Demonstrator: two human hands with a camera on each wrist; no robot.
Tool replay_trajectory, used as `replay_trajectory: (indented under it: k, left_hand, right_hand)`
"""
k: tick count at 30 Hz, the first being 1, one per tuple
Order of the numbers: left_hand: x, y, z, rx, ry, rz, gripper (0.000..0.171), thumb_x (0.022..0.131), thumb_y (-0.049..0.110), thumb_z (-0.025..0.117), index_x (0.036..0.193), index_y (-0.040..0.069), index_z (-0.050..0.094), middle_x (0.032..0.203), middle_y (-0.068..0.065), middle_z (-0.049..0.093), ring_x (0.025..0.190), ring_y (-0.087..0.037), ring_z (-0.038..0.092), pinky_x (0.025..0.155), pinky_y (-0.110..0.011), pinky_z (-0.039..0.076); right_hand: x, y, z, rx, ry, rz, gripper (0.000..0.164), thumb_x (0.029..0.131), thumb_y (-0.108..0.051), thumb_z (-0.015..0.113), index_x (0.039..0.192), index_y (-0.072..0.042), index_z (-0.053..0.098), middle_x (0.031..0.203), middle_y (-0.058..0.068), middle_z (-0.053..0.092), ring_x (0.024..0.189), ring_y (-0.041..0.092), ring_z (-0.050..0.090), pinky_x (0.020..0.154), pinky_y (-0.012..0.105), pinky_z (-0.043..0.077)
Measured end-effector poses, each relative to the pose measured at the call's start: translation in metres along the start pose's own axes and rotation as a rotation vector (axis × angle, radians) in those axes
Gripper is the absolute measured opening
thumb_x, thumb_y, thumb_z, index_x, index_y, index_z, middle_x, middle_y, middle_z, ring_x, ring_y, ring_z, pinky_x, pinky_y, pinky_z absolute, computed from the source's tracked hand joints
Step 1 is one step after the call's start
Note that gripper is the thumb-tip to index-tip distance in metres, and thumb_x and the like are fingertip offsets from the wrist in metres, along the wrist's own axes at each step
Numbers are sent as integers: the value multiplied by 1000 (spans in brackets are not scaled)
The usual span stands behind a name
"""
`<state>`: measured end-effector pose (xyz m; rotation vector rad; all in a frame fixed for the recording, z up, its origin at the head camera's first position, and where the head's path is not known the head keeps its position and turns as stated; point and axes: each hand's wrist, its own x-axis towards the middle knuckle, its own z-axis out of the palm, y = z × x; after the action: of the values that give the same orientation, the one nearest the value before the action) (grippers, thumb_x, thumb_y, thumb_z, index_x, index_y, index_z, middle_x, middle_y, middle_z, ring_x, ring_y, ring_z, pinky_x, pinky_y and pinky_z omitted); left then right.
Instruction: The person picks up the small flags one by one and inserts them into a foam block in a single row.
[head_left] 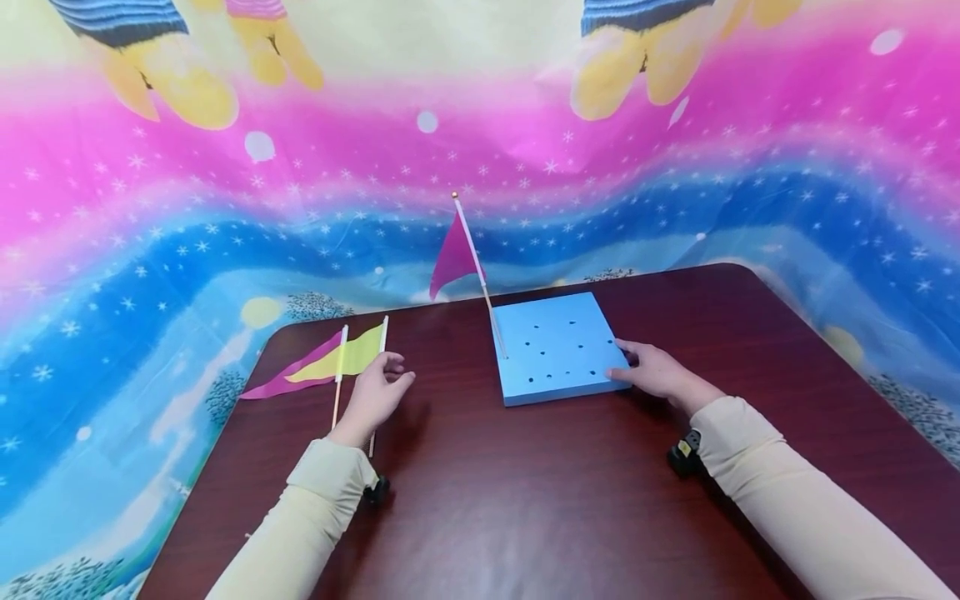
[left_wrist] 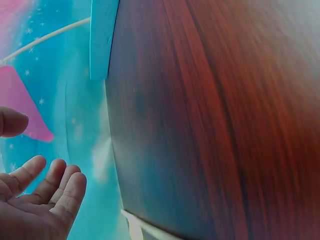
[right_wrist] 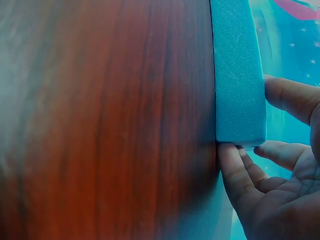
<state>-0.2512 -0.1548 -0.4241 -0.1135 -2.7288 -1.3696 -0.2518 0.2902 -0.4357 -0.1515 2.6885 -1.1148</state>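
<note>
A flat blue foam block point(head_left: 562, 358) with several small holes lies on the table. In its left part a magenta pennant flag point(head_left: 454, 258) stands on a thin stick, tilted left. My right hand point(head_left: 656, 369) holds the block's right side, thumb on the top face and fingers at the edge; the right wrist view shows this grip on the block point(right_wrist: 240, 75). Above the table at left, my left hand point(head_left: 375, 396) hovers with loosely bent fingers, nothing between them. Beside and partly behind it lie a yellow pennant flag point(head_left: 362, 352) and another magenta pennant flag point(head_left: 273, 387), their sticks partly covered.
The dark wooden table point(head_left: 510, 500) has its far edge just behind the block. A colourful printed backdrop point(head_left: 412, 158) hangs beyond it. Dark wrist cameras sit under both cuffs, the right one point(head_left: 684, 452) near the table surface.
</note>
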Motion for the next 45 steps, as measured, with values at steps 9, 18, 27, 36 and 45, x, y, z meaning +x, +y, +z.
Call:
replay_trajectory:
  k: [9, 18, 27, 36, 45]
  left_hand:
    - [-6, -11, -15, -3, 22, -55, 37, 97, 8, 65, 128, -9, 54, 119, -29, 61, 113, -43, 60, 100, -52, 48]
    - [-10, -25, -19, -49, 53, -108, 34, 97, 6, 65, 126, -10, 55, 116, -28, 62, 110, -43, 62, 97, -46, 49]
    - [-13, -38, -21, -81, 55, -158, 34, 97, 6, 64, 125, -12, 55, 110, -26, 63, 105, -39, 60, 86, -35, 48]
    - [-24, -48, -23, -116, 62, -223, 32, 97, 8, 64, 123, -10, 58, 102, -17, 66, 93, -26, 60, 78, -27, 46]
    - [-30, -49, -25, -138, 55, -257, 27, 96, 5, 63, 117, -10, 58, 90, -7, 64, 78, -12, 54, 69, -22, 44]
  right_hand:
    - [0, 3, 2, 8, -4, -2, 80, 102, -27, 66, 159, 9, 23, 149, 40, 36, 135, 53, 39, 110, 65, 35]
    - [2, 5, 2, 8, -2, -6, 81, 101, -27, 67, 159, 9, 23, 151, 41, 35, 137, 55, 37, 111, 66, 33]
    - [1, 6, 1, 10, 9, -9, 79, 102, -26, 66, 159, 8, 23, 147, 40, 39, 134, 53, 40, 110, 66, 36]
    - [1, 4, 0, 21, -1, 0, 80, 102, -28, 66, 159, 8, 22, 150, 41, 35, 137, 55, 36, 112, 66, 32]
    - [2, 5, 1, 31, 2, 7, 80, 102, -27, 66, 160, 7, 22, 151, 40, 35, 138, 54, 35, 112, 66, 31]
